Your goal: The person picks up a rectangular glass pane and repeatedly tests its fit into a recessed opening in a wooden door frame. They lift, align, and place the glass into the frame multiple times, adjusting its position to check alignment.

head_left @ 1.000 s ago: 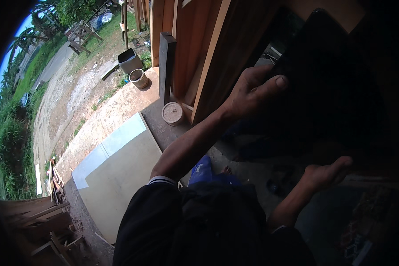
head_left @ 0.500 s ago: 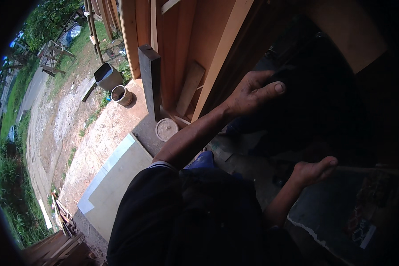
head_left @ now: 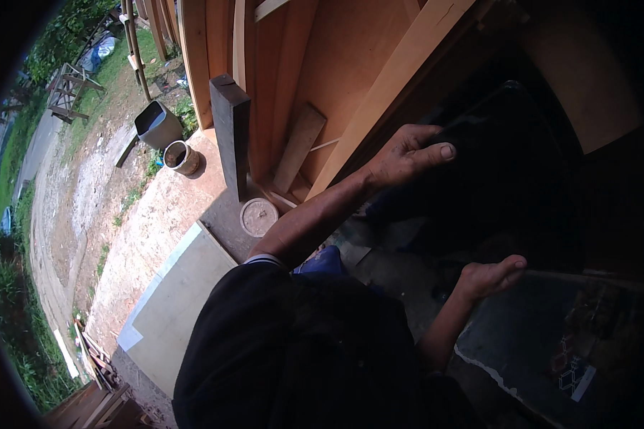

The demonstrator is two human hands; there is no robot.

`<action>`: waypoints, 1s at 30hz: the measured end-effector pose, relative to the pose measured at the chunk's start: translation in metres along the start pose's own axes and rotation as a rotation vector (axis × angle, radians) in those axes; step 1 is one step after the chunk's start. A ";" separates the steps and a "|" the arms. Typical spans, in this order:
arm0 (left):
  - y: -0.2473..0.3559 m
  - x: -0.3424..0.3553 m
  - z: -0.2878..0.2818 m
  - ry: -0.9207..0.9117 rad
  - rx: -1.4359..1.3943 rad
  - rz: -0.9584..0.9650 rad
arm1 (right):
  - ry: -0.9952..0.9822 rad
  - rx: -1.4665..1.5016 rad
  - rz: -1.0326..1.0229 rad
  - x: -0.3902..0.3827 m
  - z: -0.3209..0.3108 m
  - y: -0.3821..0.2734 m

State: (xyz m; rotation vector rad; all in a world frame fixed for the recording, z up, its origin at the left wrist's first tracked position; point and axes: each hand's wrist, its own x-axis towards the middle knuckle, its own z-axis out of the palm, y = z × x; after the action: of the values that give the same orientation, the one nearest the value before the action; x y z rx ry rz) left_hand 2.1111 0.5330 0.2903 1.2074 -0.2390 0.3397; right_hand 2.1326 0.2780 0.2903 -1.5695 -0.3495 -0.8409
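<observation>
My left hand (head_left: 411,155) reaches out over the dark area right of the wooden frames. Its thumb lies along the edge of a large, dark, smooth-looking thing (head_left: 508,136) with a rounded outline, too dark to name; the fingers run into its shadow. Lower and to the right is my right hand (head_left: 490,277), thumb stretched out, its fingers mostly hidden in the dark. Both hands are curled in a similar way, at the near side of this dark shape. Below the right hand lies a dark greenish board (head_left: 508,343) with a chipped pale edge.
Wooden frames (head_left: 286,64) and a dark upright post (head_left: 229,136) stand ahead, with a round lid-like disc (head_left: 258,217) at the post's foot. A pale panel (head_left: 186,293) lies at left. Outside are a bucket (head_left: 182,158), a grey bin (head_left: 157,125) and scrap wood (head_left: 96,357).
The scene has shifted a little to the left in the picture. My right hand shifts left with it, while my left hand stays nearly in place. Both keep the same pose.
</observation>
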 end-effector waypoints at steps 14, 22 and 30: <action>-0.004 0.011 -0.025 0.044 0.024 -0.028 | -0.005 -0.093 -0.134 -0.001 0.026 0.020; -0.007 0.024 -0.023 0.053 0.056 -0.090 | -0.134 -0.428 -0.565 0.021 0.009 0.045; -0.011 0.027 -0.020 0.071 0.026 -0.062 | -0.141 -0.104 -0.117 0.018 0.015 0.053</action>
State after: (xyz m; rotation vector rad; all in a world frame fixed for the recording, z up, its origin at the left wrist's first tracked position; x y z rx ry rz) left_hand 2.1407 0.5517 0.2834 1.2236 -0.1355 0.3316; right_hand 2.1848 0.2776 0.2645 -1.7231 -0.5102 -0.8515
